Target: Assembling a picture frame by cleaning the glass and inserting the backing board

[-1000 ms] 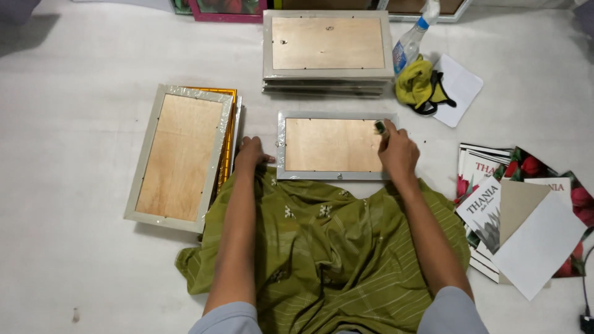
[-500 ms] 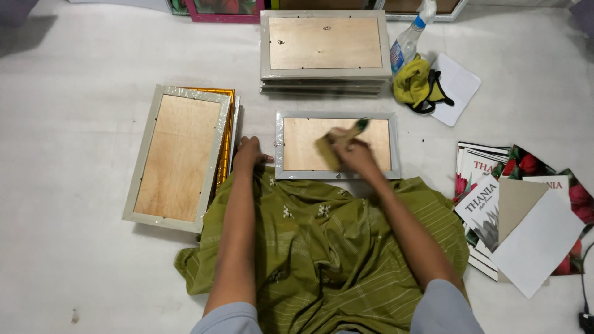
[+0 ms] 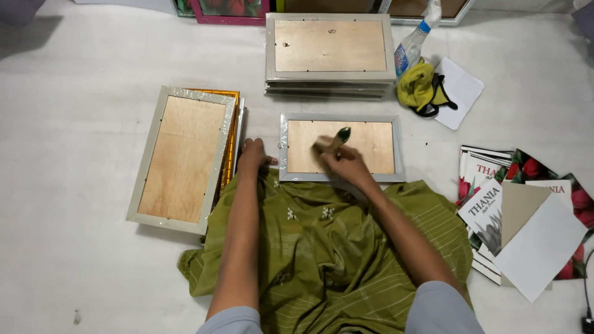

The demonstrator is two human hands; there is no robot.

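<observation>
A grey picture frame [image 3: 396,148] lies face down in front of me, its wooden backing board [image 3: 365,148] facing up. My right hand [image 3: 344,163] rests on the left part of that board and grips a small dark-handled tool [image 3: 337,138] with its tip pointing up and right. My left hand [image 3: 252,154] lies at the frame's left edge, fingers touching its rim, holding nothing. Green patterned fabric [image 3: 322,247] covers my lap just below the frame.
A stack of face-down frames [image 3: 185,158] lies to the left, another stack [image 3: 330,52] beyond. A spray bottle [image 3: 413,40], yellow cloth [image 3: 416,86] and white paper [image 3: 458,89] sit at upper right. Printed pictures and cards [image 3: 526,229] lie at right.
My right hand has moved from the frame's upper right corner leftward across the backing board to its left part, tool in hand. The left hand has stayed at the frame's left edge.
</observation>
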